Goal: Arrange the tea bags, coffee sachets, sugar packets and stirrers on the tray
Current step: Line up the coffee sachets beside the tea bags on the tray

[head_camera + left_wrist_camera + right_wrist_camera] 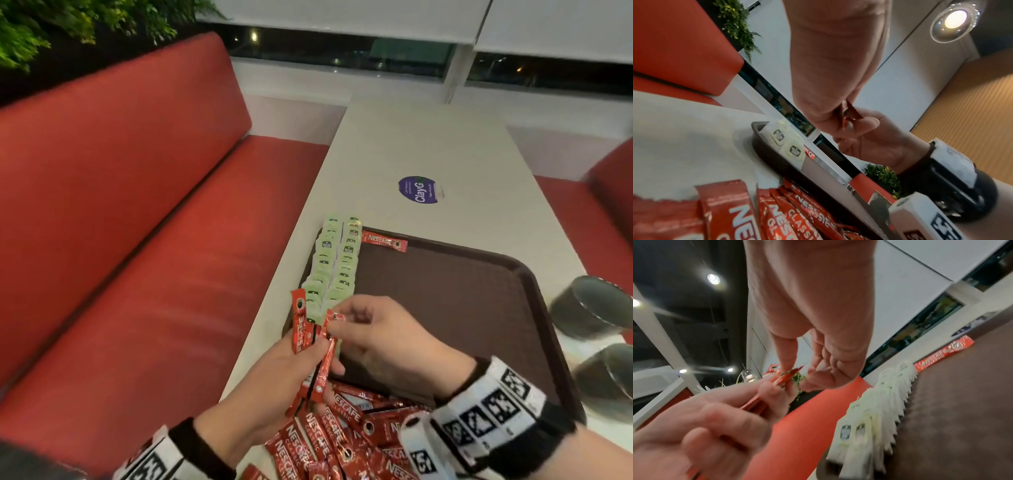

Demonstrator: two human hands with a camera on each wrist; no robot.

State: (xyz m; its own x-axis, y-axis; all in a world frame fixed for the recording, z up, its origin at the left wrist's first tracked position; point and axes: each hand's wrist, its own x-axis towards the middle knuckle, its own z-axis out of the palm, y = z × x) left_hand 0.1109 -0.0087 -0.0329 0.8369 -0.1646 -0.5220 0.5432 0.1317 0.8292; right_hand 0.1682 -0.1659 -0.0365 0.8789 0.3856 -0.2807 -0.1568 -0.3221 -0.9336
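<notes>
A dark brown tray (455,291) lies on the pale table. Two rows of green tea bags (337,260) overlap along its left side, and one red coffee sachet (384,241) lies at its far edge. My left hand (294,377) grips a small bunch of red coffee sachets (320,359) above the tray's near left corner. My right hand (363,329) pinches the top end of one sachet (335,317) in that bunch. A pile of loose red sachets (342,435) lies on the table below my hands.
Two dark round containers (592,308) stand at the tray's right, blurred. A round purple sticker (418,189) marks the table beyond the tray. A red bench seat (137,240) runs along the table's left edge, another on the right.
</notes>
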